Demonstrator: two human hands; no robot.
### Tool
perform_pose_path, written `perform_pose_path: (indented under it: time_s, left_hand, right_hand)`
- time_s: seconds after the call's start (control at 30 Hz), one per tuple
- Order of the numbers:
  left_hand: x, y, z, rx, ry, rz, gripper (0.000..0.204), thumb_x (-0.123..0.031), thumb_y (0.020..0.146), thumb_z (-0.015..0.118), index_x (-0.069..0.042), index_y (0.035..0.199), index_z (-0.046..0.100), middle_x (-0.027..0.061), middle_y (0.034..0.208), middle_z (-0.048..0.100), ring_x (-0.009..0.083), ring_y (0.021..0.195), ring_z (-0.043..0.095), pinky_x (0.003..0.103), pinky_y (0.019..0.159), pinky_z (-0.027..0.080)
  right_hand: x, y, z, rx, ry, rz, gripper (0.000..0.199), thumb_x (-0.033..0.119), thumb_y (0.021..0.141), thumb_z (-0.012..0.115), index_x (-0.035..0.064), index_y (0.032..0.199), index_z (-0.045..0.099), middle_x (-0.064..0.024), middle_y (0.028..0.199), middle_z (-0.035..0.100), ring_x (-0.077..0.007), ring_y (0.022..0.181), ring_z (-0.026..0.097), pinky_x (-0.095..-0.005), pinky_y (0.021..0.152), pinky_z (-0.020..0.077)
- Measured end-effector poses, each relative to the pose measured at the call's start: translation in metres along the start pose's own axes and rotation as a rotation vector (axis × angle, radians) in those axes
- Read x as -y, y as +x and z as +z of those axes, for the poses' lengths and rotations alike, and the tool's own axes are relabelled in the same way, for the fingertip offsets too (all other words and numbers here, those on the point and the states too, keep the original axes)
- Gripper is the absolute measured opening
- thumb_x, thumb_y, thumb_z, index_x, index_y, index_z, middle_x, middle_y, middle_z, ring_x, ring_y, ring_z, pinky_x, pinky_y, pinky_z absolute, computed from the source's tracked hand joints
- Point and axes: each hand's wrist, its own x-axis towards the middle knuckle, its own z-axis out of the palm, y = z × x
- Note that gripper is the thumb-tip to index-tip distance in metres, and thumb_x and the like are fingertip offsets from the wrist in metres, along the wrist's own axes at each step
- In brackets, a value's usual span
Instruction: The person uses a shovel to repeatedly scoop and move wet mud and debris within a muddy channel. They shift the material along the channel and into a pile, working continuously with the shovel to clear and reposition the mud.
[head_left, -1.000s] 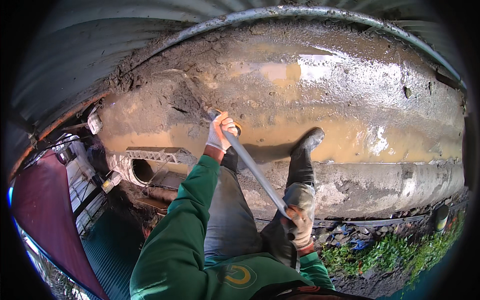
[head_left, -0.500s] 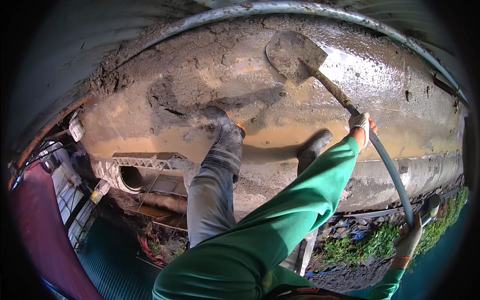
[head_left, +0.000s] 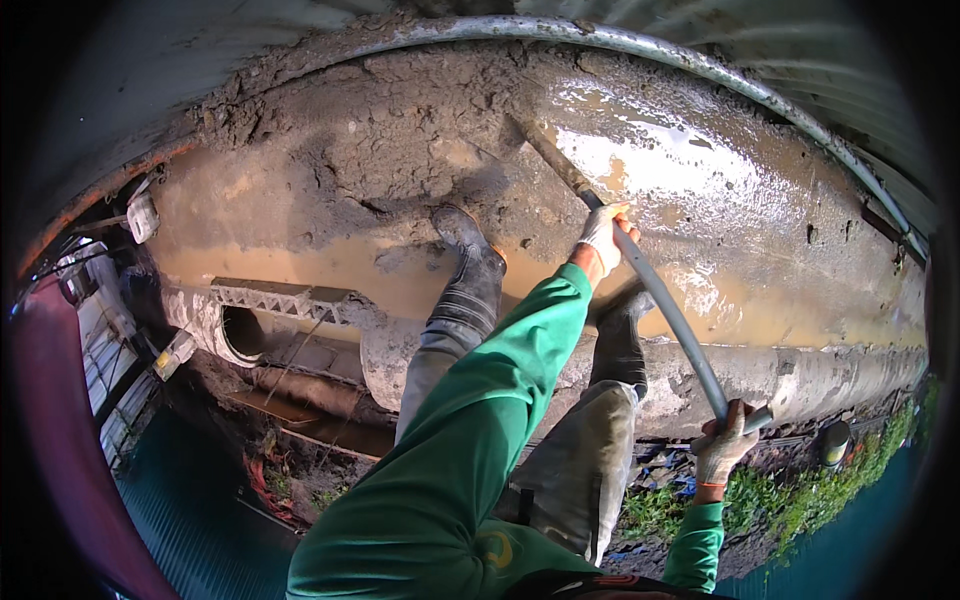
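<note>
My two gloved hands hold a long-handled shovel slantwise over the muddy ground. Reaching forward, my left hand is closed around the middle of the shaft. At the near right, my right hand grips the handle's end by its grey crosspiece. The shaft runs away to the upper left and meets wet brown mud. The blade cannot be made out there; it blends with the mud or lies in it. My dark rubber boots stand in and beside the muddy water, one on each side of my left forearm.
A grey metal pipe curves along the far side. Muddy water lies across the middle. At left are a round concrete pipe opening and a trench with brown water. Green plants grow at near right beside a concrete edge.
Both hands and the shovel have moved left. The blade, fully visible before, has gone down to the mud and no longer shows clearly. My right boot and leg show more.
</note>
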Motion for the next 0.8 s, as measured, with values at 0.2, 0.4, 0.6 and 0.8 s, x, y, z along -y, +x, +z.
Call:
perform_pose_path:
  time_s: [0.2,0.4,0.6,0.8]
  left_hand:
    - [-0.016,-0.055,-0.042,0.171,-0.023,0.015,0.018,-0.013,0.095,0.063,-0.016,0.082,0.052,-0.0095,0.062,0.039,0.0064,0.052,0.037,0.027,0.054,0.038]
    - [-0.004,-0.111,-0.038,0.341,-0.174,-0.039,0.034,-0.012,0.098,0.059,-0.019,0.068,0.043,-0.0114,0.059,0.039,0.0019,0.049,0.036,0.022,0.049,0.034]
    - [0.025,-0.135,-0.022,0.263,0.037,0.034,0.032,-0.016,0.100,0.056,-0.018,0.070,0.044,-0.0097,0.061,0.040,0.0063,0.051,0.041,0.027,0.056,0.040]
    - [0.157,-0.107,0.024,-0.025,0.225,0.156,0.011,-0.017,0.095,0.071,-0.017,0.095,0.060,-0.0082,0.069,0.047,0.0088,0.058,0.043,0.029,0.059,0.040]
  right_hand:
    - [-0.077,-0.070,-0.026,0.324,-0.156,-0.243,0.021,0.022,0.098,0.066,0.0030,0.089,0.063,-0.0104,0.082,0.068,-0.0206,0.061,0.064,-0.0341,0.056,0.0496]
    - [-0.080,-0.028,-0.081,0.647,-0.289,-1.031,0.025,0.032,0.083,0.081,0.0153,0.097,0.068,-0.0075,0.105,0.069,-0.0261,0.066,0.066,-0.0387,0.053,0.0507]
    - [-0.118,0.006,-0.099,0.662,-0.204,-1.016,0.038,0.017,0.073,0.088,0.0196,0.108,0.074,-0.0062,0.103,0.070,-0.0270,0.086,0.068,-0.0404,0.070,0.0525]
    - [-0.137,0.036,-0.191,0.401,-0.111,-0.473,0.038,0.035,0.093,0.077,0.0012,0.109,0.072,-0.0106,0.086,0.068,-0.0250,0.073,0.067,-0.0354,0.062,0.0535]
